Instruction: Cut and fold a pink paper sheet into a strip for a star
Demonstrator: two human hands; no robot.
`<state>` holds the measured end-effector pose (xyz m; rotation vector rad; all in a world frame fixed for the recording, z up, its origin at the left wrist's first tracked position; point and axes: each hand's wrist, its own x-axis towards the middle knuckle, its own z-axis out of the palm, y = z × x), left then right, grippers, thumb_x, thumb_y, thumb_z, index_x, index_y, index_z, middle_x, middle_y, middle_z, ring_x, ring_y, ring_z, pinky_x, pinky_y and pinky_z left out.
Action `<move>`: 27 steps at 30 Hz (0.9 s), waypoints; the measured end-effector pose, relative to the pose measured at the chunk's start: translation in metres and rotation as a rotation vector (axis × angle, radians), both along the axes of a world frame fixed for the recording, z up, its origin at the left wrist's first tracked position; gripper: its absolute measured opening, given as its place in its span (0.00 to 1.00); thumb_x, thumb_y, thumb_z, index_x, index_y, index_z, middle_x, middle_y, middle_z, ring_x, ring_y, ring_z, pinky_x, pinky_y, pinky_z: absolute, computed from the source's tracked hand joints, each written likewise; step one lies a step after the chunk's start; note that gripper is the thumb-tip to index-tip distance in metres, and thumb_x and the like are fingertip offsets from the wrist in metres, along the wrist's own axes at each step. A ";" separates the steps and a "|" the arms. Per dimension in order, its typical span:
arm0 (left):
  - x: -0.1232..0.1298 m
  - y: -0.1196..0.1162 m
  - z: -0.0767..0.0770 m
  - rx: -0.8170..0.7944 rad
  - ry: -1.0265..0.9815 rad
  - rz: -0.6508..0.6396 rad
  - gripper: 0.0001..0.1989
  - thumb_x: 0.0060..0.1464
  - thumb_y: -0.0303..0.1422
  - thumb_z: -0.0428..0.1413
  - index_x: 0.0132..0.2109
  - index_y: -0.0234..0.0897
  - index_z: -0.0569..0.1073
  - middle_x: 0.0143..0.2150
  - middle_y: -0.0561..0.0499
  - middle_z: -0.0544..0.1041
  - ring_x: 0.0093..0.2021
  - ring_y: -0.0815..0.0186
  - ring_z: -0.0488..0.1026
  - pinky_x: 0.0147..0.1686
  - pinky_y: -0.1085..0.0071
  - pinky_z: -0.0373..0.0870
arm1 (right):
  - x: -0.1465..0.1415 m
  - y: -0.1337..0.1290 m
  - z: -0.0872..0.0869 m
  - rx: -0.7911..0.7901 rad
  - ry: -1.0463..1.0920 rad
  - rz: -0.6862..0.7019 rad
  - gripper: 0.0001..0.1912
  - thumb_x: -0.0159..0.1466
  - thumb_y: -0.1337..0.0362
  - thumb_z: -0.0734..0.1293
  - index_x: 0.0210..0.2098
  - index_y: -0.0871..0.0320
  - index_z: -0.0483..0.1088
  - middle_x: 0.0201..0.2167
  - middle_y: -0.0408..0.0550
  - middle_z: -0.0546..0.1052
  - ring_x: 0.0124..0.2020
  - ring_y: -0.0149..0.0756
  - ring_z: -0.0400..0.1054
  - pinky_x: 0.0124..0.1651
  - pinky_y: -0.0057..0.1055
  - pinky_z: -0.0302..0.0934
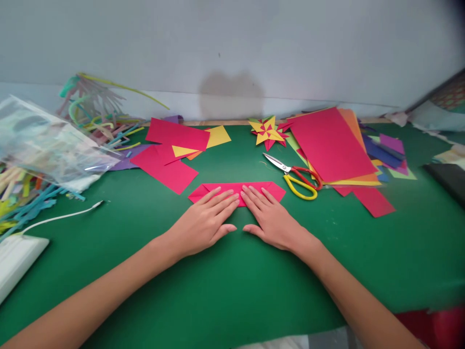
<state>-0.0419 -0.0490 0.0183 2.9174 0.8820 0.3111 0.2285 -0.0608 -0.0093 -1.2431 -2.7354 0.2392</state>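
Observation:
A folded red paper (271, 188) lies flat on the green tabletop (232, 286), long and narrow with slanted ends. My left hand (206, 220) presses flat on its left half, fingers stretched out and thumb on the tabletop side. On the right half rests my right hand (271, 220), also flat with its fingers extended. The fingertips of both hands nearly meet at the paper's middle, and they hide much of its near edge. Just right of the paper lie scissors (292, 174) with one red and one yellow handle, blades slightly apart.
A red and yellow paper star (268, 132) sits behind the scissors. Stacked red sheets (332, 145) lie to the right, loose red pieces (178, 134) to the left. At far left are a clear plastic bag (54, 145), colourful pipe cleaners (32, 208) and a white cabled device (22, 257).

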 end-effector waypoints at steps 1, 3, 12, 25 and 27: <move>0.004 0.004 -0.004 -0.012 0.007 -0.015 0.30 0.76 0.44 0.45 0.74 0.29 0.63 0.75 0.40 0.65 0.76 0.52 0.60 0.77 0.50 0.55 | 0.000 0.000 0.000 -0.002 -0.002 0.000 0.46 0.75 0.40 0.58 0.79 0.63 0.42 0.79 0.58 0.48 0.80 0.48 0.41 0.79 0.54 0.43; 0.008 0.007 -0.012 -0.034 0.010 -0.027 0.31 0.76 0.45 0.45 0.75 0.29 0.62 0.76 0.39 0.63 0.77 0.52 0.59 0.76 0.52 0.56 | 0.000 0.000 0.000 -0.004 0.000 0.004 0.46 0.75 0.40 0.58 0.80 0.63 0.42 0.79 0.58 0.48 0.81 0.47 0.40 0.79 0.54 0.43; 0.003 0.008 -0.021 -0.125 -0.022 -0.030 0.29 0.76 0.44 0.46 0.77 0.38 0.60 0.77 0.43 0.60 0.78 0.55 0.55 0.76 0.54 0.58 | 0.001 0.000 -0.002 0.005 0.026 0.006 0.48 0.75 0.42 0.59 0.80 0.59 0.33 0.80 0.58 0.46 0.81 0.48 0.40 0.79 0.56 0.44; 0.006 0.009 -0.025 -0.014 -0.013 -0.029 0.30 0.75 0.45 0.48 0.73 0.31 0.65 0.75 0.40 0.65 0.76 0.53 0.60 0.74 0.55 0.61 | 0.008 -0.014 0.009 0.065 -0.053 0.012 0.42 0.75 0.43 0.60 0.80 0.55 0.44 0.80 0.51 0.49 0.80 0.56 0.39 0.78 0.63 0.42; 0.006 0.009 -0.025 -0.020 -0.010 -0.030 0.30 0.75 0.45 0.48 0.74 0.32 0.64 0.75 0.41 0.65 0.77 0.54 0.59 0.74 0.55 0.61 | 0.014 -0.016 0.010 0.076 -0.071 -0.016 0.40 0.75 0.44 0.61 0.79 0.54 0.48 0.80 0.50 0.48 0.80 0.58 0.38 0.77 0.65 0.42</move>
